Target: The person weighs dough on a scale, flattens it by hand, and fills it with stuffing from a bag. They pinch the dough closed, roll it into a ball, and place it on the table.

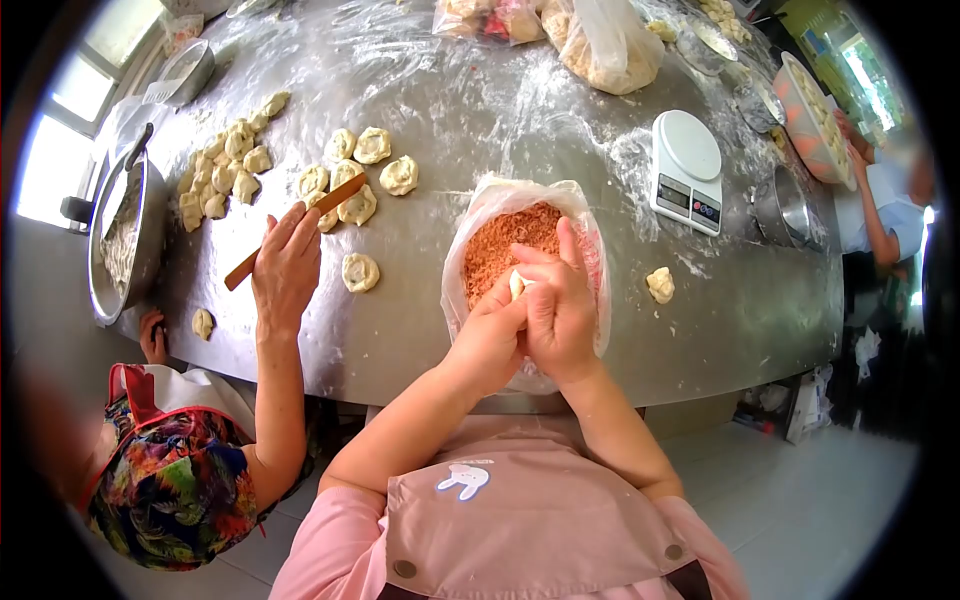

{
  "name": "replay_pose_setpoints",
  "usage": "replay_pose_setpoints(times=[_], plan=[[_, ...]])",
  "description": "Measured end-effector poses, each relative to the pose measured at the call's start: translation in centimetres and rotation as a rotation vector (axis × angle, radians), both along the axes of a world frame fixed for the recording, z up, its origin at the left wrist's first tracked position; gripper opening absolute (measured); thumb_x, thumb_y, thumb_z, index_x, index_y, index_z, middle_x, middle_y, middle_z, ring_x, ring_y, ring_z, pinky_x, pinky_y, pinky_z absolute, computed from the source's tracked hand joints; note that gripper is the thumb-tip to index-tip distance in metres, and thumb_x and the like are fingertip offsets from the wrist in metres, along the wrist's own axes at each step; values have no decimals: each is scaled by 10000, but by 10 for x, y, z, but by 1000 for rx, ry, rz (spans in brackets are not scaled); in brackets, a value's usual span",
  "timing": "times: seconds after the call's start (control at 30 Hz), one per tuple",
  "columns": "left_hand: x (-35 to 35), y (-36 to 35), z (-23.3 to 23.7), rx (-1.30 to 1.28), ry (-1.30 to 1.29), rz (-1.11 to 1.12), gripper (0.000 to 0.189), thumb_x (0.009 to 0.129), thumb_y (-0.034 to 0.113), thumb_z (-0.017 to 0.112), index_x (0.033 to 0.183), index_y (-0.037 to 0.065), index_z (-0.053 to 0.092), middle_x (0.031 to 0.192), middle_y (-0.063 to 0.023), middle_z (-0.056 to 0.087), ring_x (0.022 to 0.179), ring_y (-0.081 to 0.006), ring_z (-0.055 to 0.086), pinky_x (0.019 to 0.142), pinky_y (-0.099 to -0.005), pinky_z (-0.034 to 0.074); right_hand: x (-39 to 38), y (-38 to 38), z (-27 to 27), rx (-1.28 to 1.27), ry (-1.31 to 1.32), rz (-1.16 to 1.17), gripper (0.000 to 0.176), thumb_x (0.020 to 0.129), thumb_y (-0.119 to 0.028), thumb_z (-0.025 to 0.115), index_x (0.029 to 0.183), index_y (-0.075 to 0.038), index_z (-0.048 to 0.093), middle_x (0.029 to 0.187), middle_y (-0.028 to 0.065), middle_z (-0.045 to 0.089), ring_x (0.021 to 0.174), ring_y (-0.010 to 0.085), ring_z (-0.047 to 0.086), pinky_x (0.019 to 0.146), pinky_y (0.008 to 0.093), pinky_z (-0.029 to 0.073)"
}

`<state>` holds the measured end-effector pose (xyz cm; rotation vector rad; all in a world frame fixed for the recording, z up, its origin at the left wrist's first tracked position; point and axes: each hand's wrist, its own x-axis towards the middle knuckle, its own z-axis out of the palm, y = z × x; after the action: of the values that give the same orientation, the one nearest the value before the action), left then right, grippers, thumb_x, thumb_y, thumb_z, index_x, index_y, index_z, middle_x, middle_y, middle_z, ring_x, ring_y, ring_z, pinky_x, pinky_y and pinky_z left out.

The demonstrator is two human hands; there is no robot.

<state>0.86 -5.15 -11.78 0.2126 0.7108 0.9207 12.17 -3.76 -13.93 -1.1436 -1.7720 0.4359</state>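
Above a plastic-lined container (470, 215) of reddish-brown crumbly filling (490, 258), my two hands meet around a small piece of pale dough (517, 285). My left hand (494, 325) is closed round the dough from below and the left. My right hand (560, 305) presses against it from the right, with its index finger raised. Most of the dough is hidden by the fingers. A single dough lump (660, 285) lies on the metal table to the right of the container.
On the metal table (400, 340), a co-worker's hand (286, 265) at left holds a wooden stick (240, 272) near dough pieces (372, 146). A metal bowl (150, 235) stands far left. A white scale (688, 165), bagged dough (605, 50) and another person (885, 200) are farther off.
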Motion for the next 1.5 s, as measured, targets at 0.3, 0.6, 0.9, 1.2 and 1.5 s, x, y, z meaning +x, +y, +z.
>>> replay_pose_setpoints(times=[0.3, 0.6, 0.9, 1.2, 1.5], plan=[[5, 1, -3, 121, 115, -10, 395, 1034, 146, 384, 1423, 77, 397, 1344, -113, 503, 1241, -213, 494, 1047, -353, 404, -15, -7, 9, -110, 194, -156, 265, 1017, -169, 463, 1160, 23, 577, 1024, 138, 682, 1003, 253, 640, 985, 383, 472], [-8, -6, -7, 960, 770, 185, 312, 1004, 98, 459, 1291, 20, 556, 1251, -135, 555, 1080, -190, 549, 930, -285, 421, -20, -17, 20, -549, 956, 148, 825, 991, -583, 348, 1448, 95, 235, 1454, 217, 359, 1335, 258, 385, 1097, 353, 314], [-2, -5, -2, 941, 789, 240, 879, 945, 699, 122, 1477, 39, 355, 1572, -162, 157, 1362, -286, 299, 1137, -447, 195, -21, -12, 33, -614, 694, -66, 401, 1053, -292, 401, 902, -5, 637, 906, 83, 688, 758, 104, 611, 689, 259, 487], [-3, -3, -6, 844, 433, -46, 781, 1010, 566, 214, 1480, -59, 209, 1532, -191, 235, 1423, -297, 233, 1154, -393, 192, 1, 16, 19, -253, 132, -35, 558, 1027, -370, 408, 1401, 38, 331, 1471, 272, 349, 1155, 349, 540, 961, 383, 438], [3, 4, -5, 466, 470, 281, 415, 1044, 362, 416, 1045, -8, 604, 966, -69, 652, 874, -142, 600, 781, -284, 474, -21, -1, 37, -504, 740, 329, 840, 985, -618, 276, 1511, 16, 114, 1478, 184, 307, 1339, 258, 341, 1120, 397, 240]])
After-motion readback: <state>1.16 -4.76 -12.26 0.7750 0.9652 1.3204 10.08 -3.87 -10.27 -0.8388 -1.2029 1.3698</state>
